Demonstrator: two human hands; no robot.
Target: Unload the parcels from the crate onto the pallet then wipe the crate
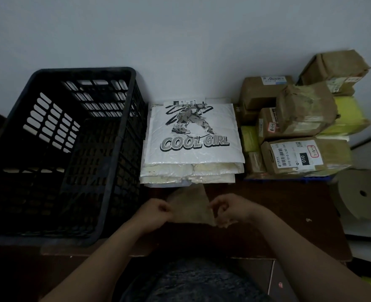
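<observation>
Two hands (156,211) (229,211) pinch cloth (190,205), COOL GIRL mailer (193,136)

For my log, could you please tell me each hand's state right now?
Left hand: closed, pinching the brown cloth.
Right hand: closed, pinching the same cloth.

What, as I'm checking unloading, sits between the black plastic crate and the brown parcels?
A stack of white padded mailers, seen in the head view.
</observation>
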